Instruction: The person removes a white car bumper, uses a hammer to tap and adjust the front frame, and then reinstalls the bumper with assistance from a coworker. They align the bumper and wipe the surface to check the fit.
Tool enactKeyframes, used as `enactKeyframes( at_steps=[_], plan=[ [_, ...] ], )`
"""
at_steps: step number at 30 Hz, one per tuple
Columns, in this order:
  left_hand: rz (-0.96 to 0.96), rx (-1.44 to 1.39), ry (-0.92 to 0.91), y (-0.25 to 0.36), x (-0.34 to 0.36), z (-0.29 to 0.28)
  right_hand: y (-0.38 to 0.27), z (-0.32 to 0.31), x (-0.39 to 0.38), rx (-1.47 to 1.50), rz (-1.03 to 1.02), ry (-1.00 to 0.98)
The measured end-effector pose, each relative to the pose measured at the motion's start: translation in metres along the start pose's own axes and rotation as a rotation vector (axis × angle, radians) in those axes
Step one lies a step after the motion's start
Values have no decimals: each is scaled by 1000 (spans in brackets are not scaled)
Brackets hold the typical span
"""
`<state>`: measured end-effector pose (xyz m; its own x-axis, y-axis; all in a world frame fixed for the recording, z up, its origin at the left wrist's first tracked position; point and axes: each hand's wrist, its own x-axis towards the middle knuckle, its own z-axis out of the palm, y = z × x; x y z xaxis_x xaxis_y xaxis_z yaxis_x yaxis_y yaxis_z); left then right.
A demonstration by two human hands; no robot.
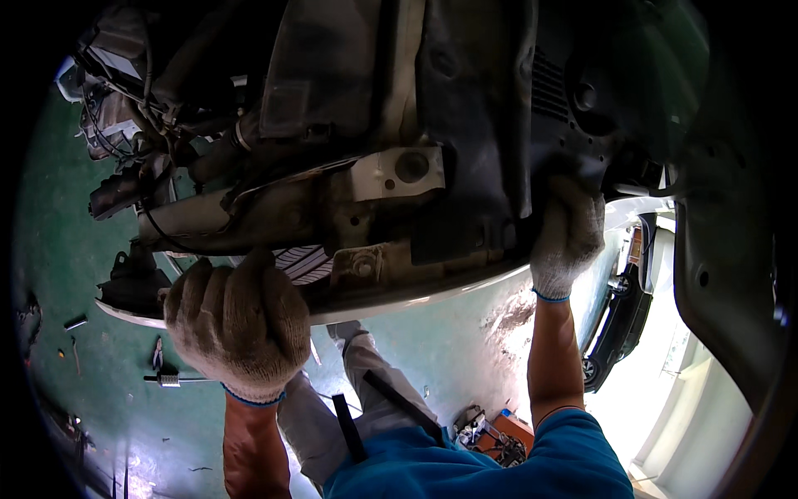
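Note:
Above me is the underside of a car, with a long, curved, pale panel, probably a bumper cover (416, 302), along its near edge. My left hand (237, 324), in a knitted work glove, is closed over the left part of this edge with its fingers curled inward. Farther right, my right hand (569, 237), gloved too, hooks its fingers over the edge beside a black plastic underbody cover (478, 158); the fingertips are lost in shadow. Between the hands are a pale metal bracket (397, 173) with a round hole and a rusty mount with a bolt (363, 264).
On the green floor at left lie pliers (158, 353), a metal bar tool (169, 380) and a small cylinder (76, 322). Hoses and wiring (150, 108) hang at the upper left. An orange container (514, 431) with parts sits below. A dark car (619, 324) stands at right.

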<state>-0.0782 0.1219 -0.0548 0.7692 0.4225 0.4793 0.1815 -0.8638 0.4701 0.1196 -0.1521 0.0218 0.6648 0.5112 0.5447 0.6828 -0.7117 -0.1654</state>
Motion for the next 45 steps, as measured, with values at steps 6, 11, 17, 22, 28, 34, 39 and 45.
enactKeyframes(
  at_steps=[6,11,17,22,28,34,39,45],
  plan=[
    [8,-9,37,-2,-1,3,-3,1,-1,-16,11,-27],
    [-49,-64,87,0,2,0,7,0,-3,28,-18,-17],
    [-72,-73,159,-6,-1,-4,-5,1,0,-28,-24,-29],
    [-82,-155,230,-6,-4,-1,-9,-1,-5,-7,17,-20],
    [-107,50,221,1,-13,5,3,-11,-10,67,-90,41],
    [-121,-4,181,-11,-1,3,-75,1,-137,-115,-66,69],
    [-252,128,-32,-35,1,-7,-132,-81,-295,391,703,-331],
    [-294,194,-104,-29,4,8,-17,-117,-730,-205,1619,-1145]
  ],
)
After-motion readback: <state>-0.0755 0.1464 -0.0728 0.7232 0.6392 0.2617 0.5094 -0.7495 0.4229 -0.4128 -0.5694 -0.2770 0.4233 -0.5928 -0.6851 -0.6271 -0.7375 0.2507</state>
